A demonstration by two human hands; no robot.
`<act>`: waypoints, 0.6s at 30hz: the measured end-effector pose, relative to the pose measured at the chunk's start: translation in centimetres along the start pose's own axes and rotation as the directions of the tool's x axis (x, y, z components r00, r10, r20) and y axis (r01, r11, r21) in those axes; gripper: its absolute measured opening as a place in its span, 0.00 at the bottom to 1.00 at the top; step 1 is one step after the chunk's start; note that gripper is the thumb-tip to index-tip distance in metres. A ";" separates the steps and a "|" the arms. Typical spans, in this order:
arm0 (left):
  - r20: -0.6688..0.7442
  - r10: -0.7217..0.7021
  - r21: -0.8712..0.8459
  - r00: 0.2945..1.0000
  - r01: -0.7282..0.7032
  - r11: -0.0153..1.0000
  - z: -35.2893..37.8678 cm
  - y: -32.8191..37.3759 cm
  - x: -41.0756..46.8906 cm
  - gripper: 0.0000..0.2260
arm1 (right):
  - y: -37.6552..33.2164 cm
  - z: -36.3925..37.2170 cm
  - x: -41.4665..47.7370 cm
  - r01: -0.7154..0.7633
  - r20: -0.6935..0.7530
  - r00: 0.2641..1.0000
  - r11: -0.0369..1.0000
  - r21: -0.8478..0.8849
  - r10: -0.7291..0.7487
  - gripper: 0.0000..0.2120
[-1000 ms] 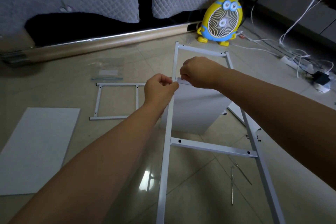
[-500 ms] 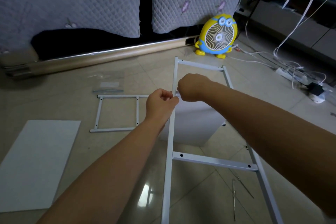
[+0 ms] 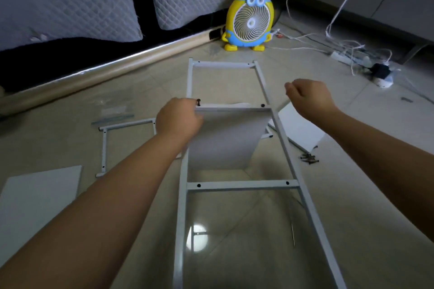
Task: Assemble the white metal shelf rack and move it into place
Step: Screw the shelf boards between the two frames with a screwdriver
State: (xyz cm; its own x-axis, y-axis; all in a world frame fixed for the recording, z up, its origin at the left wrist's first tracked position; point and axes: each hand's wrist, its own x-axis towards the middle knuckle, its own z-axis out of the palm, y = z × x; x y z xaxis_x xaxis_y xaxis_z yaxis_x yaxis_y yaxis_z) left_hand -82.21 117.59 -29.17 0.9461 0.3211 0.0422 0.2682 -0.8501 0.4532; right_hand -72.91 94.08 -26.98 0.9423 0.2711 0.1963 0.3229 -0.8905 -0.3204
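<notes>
The white metal side frame [image 3: 242,185] lies tilted up in front of me like a ladder with three rungs. A white shelf panel [image 3: 225,141] hangs beneath the middle rung. My left hand [image 3: 178,122] grips the frame where the left rail meets that rung. A black screw [image 3: 198,101] sticks up from the rung's left hole, just past my fingertips. A second dark screw [image 3: 262,105] sits at the rung's right end. My right hand [image 3: 307,98] hovers to the right of the right rail, fingers curled, with nothing visible in it.
A smaller white frame [image 3: 126,124] and a white panel [image 3: 40,199] lie on the tiled floor to the left. Another panel [image 3: 298,129] and a pile of dark screws [image 3: 309,159] lie to the right. A yellow fan [image 3: 250,21], a power strip with cables [image 3: 352,56] and cushions stand behind.
My right hand has let go at the middle rung's left end and moved away to the right, leaving the screw standing in the hole. My left hand stays on the frame.
</notes>
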 end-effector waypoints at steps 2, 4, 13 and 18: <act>0.007 -0.019 0.140 1.000 0.018 0.990 0.1 0.7 0.1 0.15 | 4.3 1.5 -2.1 -0.128 0.046 0.991 0.992 -0.017 0.129 0.19; -0.016 -0.056 0.182 0.998 0.058 0.981 0.3 1.6 0.2 0.15 | 7.7 3.6 -4.3 -0.214 0.135 0.966 0.975 -0.064 0.221 0.16; -0.150 -0.078 0.230 0.986 0.112 0.967 1.6 2.9 -0.7 0.17 | 14.7 12.7 -12.6 -0.135 0.600 0.735 0.935 -0.329 0.317 0.04; -0.035 0.007 0.431 0.999 0.009 0.902 1.9 3.3 -1.7 0.24 | 14.9 16.1 -14.1 -0.021 0.660 0.724 0.963 -0.270 0.201 0.16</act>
State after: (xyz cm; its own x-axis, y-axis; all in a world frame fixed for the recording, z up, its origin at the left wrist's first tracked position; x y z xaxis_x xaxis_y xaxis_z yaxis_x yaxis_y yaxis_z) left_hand -82.56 113.51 -29.44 0.9411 0.3294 0.0765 0.3284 -0.9442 0.0260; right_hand -80.01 82.85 -49.41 0.8050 0.2582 -0.5342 0.2671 -0.9616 -0.0623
